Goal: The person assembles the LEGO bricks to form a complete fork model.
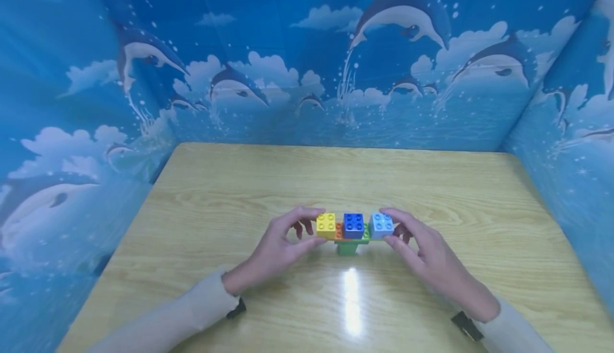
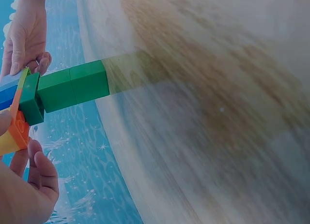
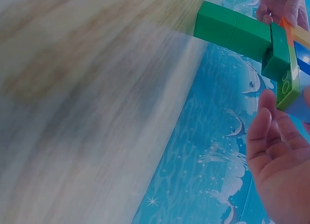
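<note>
A toy-block structure stands on the table, a column of green blocks at its base. Across its top run an orange block and a lime green block, with a dark green block beneath them. Three studded blocks sit in a row above: yellow, dark blue and light blue. My left hand pinches the yellow block's end between thumb and fingers. At the other end, my right hand pinches the light blue block the same way.
The wood-grain table reflects a bright light streak in front of the structure. Blue dolphin-print sheeting encloses the table's back and sides.
</note>
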A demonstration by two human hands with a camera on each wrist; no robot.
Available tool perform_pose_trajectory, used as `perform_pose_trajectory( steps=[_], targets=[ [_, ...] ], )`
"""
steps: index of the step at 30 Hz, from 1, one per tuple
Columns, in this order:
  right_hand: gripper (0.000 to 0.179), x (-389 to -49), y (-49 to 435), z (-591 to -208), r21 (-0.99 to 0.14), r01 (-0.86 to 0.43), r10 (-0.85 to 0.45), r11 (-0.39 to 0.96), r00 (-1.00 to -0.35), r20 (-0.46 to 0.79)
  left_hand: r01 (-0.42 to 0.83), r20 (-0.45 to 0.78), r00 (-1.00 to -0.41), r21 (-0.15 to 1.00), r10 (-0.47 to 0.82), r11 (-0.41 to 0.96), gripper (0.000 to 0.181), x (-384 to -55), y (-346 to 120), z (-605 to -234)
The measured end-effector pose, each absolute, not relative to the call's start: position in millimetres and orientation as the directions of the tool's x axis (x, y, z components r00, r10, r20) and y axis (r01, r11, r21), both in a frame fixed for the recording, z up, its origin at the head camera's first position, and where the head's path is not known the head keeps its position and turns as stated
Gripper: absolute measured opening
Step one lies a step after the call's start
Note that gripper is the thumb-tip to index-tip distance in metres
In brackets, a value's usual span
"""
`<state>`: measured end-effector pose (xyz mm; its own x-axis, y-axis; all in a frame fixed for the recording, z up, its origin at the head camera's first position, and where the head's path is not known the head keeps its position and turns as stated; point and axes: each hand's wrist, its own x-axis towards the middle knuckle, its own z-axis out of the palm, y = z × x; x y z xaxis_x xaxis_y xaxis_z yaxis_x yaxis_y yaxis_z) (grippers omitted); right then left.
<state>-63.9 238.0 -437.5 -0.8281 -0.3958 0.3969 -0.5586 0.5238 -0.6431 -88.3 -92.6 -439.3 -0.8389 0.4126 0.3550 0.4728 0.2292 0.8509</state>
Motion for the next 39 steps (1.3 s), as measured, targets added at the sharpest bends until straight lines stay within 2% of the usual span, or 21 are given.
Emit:
perform_pose_trajectory(
  steps=[11, 21, 30, 35, 39],
  targets=[
    [0.052, -78.2, 237.2, -425.7, -0.680, -0.506, -0.436, 0.530, -0.851, 0.293, 0.383, 0.281, -0.878, 0.898, 0.388, 0.216, 0.054, -92.0, -93.3, -439.6],
    [0.058, -72.1, 241.5, -431.8, -0.640, -0.552, -0.441, 0.535, -0.828, 0.345, 0.523, 0.402, -0.811, 0.824, 0.425, 0.218, 0.054, -88.8, -92.2, -444.8],
    [0.061, -70.1, 241.8, -434.4, -0.624, -0.564, -0.447, 0.541, -0.821, 0.355, 0.567, 0.435, -0.783, 0.792, 0.445, 0.224, 0.056, -91.0, -92.7, -443.9],
    [0.069, -70.2, 242.3, -433.2, -0.579, -0.585, -0.466, 0.567, -0.808, 0.360, 0.659, 0.480, -0.721, 0.698, 0.499, 0.280, 0.069, -95.8, -95.6, -443.8],
    [0.075, -73.1, 241.2, -435.3, -0.531, -0.674, -0.521, 0.514, -0.737, 0.431, 0.755, 0.532, -0.638, 0.574, 0.556, 0.318, 0.082, -98.6, -97.2, -444.0]
  ],
)
